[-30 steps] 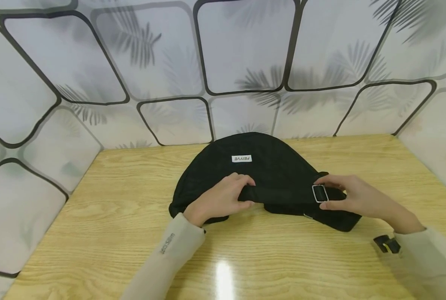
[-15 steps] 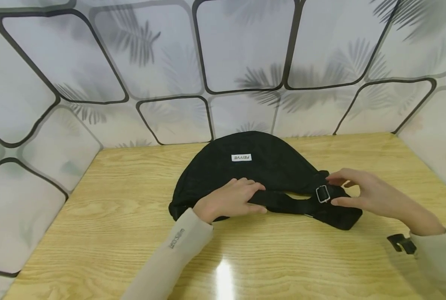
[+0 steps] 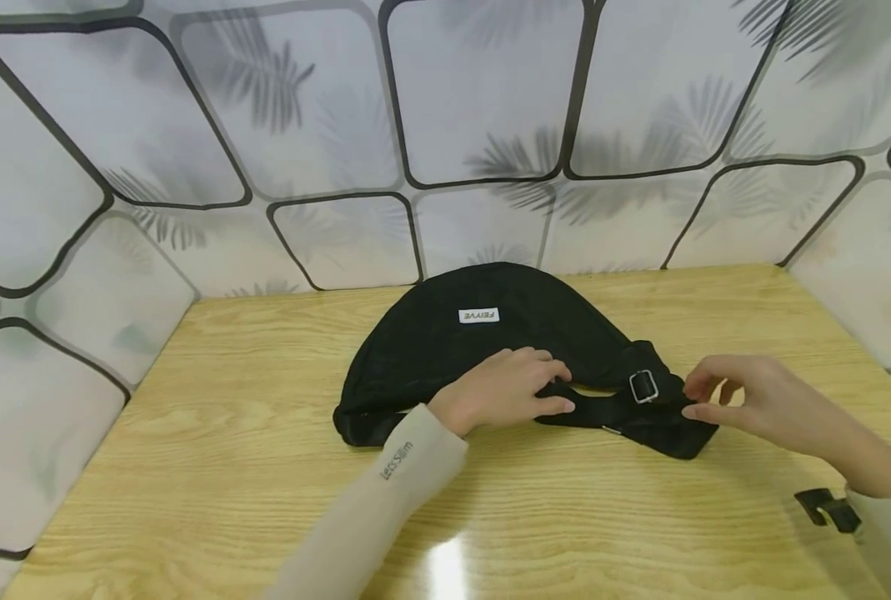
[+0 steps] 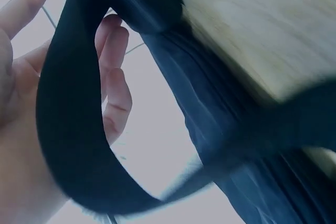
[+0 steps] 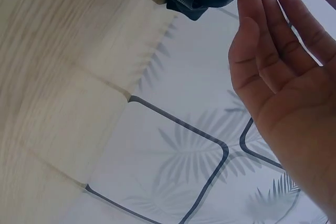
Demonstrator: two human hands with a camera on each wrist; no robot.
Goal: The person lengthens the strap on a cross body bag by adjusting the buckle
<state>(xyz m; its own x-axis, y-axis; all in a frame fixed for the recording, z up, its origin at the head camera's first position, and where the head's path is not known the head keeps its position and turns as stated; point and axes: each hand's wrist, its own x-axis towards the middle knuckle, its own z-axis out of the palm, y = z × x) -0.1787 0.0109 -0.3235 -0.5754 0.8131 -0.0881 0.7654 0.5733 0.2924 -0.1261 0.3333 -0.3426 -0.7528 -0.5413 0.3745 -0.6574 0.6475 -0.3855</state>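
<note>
A black half-moon shoulder bag (image 3: 415, 350) lies on the table, its white label (image 3: 478, 316) upside down. Its wide strap (image 3: 591, 410) runs along the near side to a silver buckle (image 3: 643, 387) at the right end. Over the strap, my left hand (image 3: 501, 392) has thumb and fingers apart; in the left wrist view the strap (image 4: 73, 98) loops in front of the palm without being gripped. My right hand (image 3: 760, 404) is beside the bag's right end, fingers loosely bent and holding nothing. In the right wrist view those fingers (image 5: 268, 51) sit just below the dark fabric.
The wood-grain table (image 3: 250, 500) meets a patterned backdrop (image 3: 483, 108) of dark-lined shapes and leaves close behind the bag. A small black clip (image 3: 828, 510) is at the right sleeve.
My right hand has let go of the buckle and drawn away to the right. My left hand has shifted right along the strap, which has dropped slack onto the bag.
</note>
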